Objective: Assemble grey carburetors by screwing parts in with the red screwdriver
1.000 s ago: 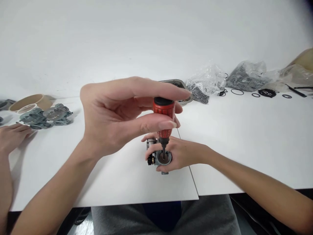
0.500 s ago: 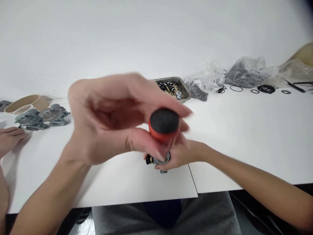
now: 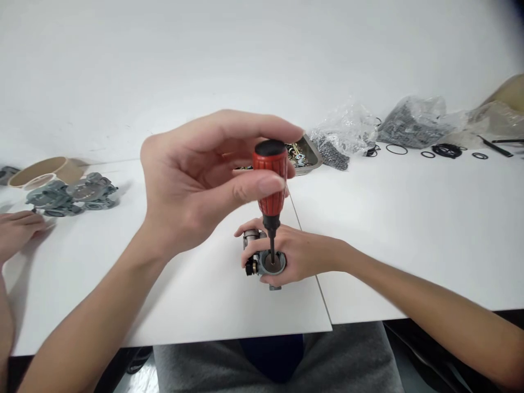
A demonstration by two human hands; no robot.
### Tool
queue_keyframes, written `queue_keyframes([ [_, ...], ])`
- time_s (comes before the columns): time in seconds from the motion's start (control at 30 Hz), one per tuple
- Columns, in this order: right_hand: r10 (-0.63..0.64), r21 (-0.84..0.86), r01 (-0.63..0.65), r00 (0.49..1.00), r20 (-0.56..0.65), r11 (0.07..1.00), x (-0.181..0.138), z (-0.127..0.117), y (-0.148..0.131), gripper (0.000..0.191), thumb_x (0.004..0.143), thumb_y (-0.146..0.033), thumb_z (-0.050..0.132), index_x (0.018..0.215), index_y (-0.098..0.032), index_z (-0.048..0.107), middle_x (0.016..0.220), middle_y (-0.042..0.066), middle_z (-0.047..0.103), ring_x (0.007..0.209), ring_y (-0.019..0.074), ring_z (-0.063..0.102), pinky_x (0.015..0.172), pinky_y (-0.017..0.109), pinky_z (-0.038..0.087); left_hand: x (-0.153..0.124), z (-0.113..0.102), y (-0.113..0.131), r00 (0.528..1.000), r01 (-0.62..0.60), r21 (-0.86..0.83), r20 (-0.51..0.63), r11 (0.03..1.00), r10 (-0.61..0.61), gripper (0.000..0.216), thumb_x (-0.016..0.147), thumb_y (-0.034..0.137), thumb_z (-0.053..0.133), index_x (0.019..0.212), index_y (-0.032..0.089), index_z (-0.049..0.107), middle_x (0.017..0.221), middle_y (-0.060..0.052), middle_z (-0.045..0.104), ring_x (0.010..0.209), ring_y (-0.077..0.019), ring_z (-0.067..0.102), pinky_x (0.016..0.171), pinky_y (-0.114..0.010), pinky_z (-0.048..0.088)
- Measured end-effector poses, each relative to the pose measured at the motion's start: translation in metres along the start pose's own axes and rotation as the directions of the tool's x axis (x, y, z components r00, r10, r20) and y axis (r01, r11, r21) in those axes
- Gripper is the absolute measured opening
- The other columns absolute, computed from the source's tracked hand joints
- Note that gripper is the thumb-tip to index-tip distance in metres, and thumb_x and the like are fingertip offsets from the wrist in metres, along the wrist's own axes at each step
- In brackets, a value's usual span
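Note:
My left hand [image 3: 196, 185] pinches the red handle of a stubby screwdriver [image 3: 270, 180] between thumb and fingers. The tool stands upright, with its tip down in the round opening of a small grey metal part [image 3: 266, 263] on the white table. My right hand [image 3: 298, 256] wraps round that part from the right and holds it against the tabletop.
Another person's hand [image 3: 16, 232] rests at the left edge. Grey metal parts [image 3: 71, 195] and tape rolls [image 3: 45, 172] lie at the left. A metal tray of small hardware [image 3: 305, 153], plastic bags [image 3: 409, 128] and black O-rings [image 3: 446, 150] sit at the back right.
The screwdriver tilted towards the camera half a second ago, top cap facing me, and now stands upright again. My right hand has stayed on the part.

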State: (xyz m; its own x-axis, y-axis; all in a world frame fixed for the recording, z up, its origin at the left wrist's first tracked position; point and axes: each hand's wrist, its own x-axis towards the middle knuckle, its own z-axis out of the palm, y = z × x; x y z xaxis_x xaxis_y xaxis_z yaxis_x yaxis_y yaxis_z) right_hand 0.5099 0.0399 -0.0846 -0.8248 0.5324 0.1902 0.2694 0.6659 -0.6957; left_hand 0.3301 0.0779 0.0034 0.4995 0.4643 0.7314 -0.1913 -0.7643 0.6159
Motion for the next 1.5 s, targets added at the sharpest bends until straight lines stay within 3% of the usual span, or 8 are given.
queue_keyframes([
  [0.23,0.018,0.01,-0.018,1.0,-0.003,1.0,0.0,0.0,-0.001,0.03,0.079,-0.018,0.07,0.108,-0.023,0.063,0.133,0.008,0.043,0.124,0.0215,0.045,0.108,0.037,0.034,0.004,-0.004,-0.005,0.993,0.075,-0.081,0.102,0.994,-0.067,0.035,0.088,0.006,0.052,0.12,0.016,0.062,0.098,-0.002,0.068,0.078,-0.0191,0.071,0.068,-0.04,0.065],
  [0.43,0.023,0.012,-0.023,1.0,-0.001,1.0,0.0,0.0,-0.001,0.032,0.078,-0.017,0.07,0.108,-0.024,0.062,0.134,0.008,0.044,0.128,0.0223,0.042,0.108,0.038,0.035,0.004,0.004,-0.007,0.998,-0.038,-0.038,-0.047,0.999,0.036,0.032,0.077,0.017,0.072,0.109,0.016,0.068,0.081,0.0,0.064,0.063,-0.0149,0.067,0.052,-0.031,0.062],
  [0.7,0.03,0.022,-0.03,1.0,-0.004,0.999,-0.001,0.0,0.0,0.034,0.079,-0.018,0.07,0.111,-0.026,0.062,0.134,0.008,0.043,0.126,0.022,0.043,0.107,0.039,0.035,0.002,0.007,-0.006,0.993,0.051,-0.082,-0.105,0.995,-0.06,0.031,0.072,0.019,0.077,0.101,0.017,0.067,0.074,0.003,0.063,0.062,-0.0139,0.068,0.053,-0.028,0.062],
  [0.9,0.021,-0.006,-0.021,1.0,0.013,1.0,0.001,-0.002,-0.002,0.032,0.078,-0.016,0.07,0.108,-0.022,0.063,0.135,0.008,0.043,0.124,0.0226,0.044,0.106,0.038,0.036,0.002,-0.006,-0.002,0.987,0.044,-0.144,0.161,0.989,-0.021,0.032,0.087,0.023,0.062,0.119,0.02,0.061,0.092,0.003,0.069,0.083,-0.0209,0.072,0.066,-0.039,0.066],
  [1.03,0.012,0.005,-0.012,1.0,0.003,1.0,0.002,-0.002,-0.002,0.034,0.076,-0.015,0.07,0.108,-0.023,0.063,0.133,0.008,0.045,0.122,0.0232,0.044,0.105,0.038,0.037,0.004,-0.009,0.001,0.972,0.061,-0.142,0.233,0.988,-0.027,0.034,0.092,0.016,0.052,0.126,0.019,0.057,0.102,0.0,0.069,0.095,-0.0229,0.07,0.076,-0.044,0.064],
  [1.23,0.039,-0.002,-0.039,0.999,0.019,0.999,0.001,-0.001,-0.001,0.033,0.078,-0.018,0.069,0.11,-0.024,0.062,0.128,0.008,0.047,0.122,0.0237,0.044,0.105,0.039,0.037,0.001,-0.002,0.004,0.999,-0.034,-0.032,0.005,0.999,0.034,0.03,0.078,0.03,0.072,0.107,0.022,0.069,0.086,0.003,0.065,0.074,-0.0161,0.07,0.062,-0.033,0.064],
  [1.4,0.021,-0.008,-0.021,1.0,0.018,1.0,0.001,-0.001,-0.001,0.032,0.079,-0.018,0.068,0.109,-0.023,0.062,0.128,0.008,0.047,0.118,0.0222,0.046,0.105,0.038,0.037,0.002,-0.006,0.009,0.989,0.021,-0.066,0.149,0.998,-0.011,0.032,0.09,0.012,0.054,0.12,0.017,0.063,0.1,-0.001,0.07,0.089,-0.0236,0.071,0.069,-0.042,0.065],
  [1.5,-0.009,-0.016,0.009,1.0,-0.004,1.0,0.0,0.0,0.001,0.031,0.078,-0.018,0.069,0.108,-0.023,0.063,0.125,0.007,0.048,0.118,0.0211,0.046,0.108,0.037,0.034,0.004,-0.007,0.009,0.991,-0.086,-0.043,0.101,0.995,0.09,0.026,0.081,0.016,0.068,0.107,0.013,0.07,0.094,-0.005,0.069,0.085,-0.0262,0.07,0.061,-0.04,0.065],
])
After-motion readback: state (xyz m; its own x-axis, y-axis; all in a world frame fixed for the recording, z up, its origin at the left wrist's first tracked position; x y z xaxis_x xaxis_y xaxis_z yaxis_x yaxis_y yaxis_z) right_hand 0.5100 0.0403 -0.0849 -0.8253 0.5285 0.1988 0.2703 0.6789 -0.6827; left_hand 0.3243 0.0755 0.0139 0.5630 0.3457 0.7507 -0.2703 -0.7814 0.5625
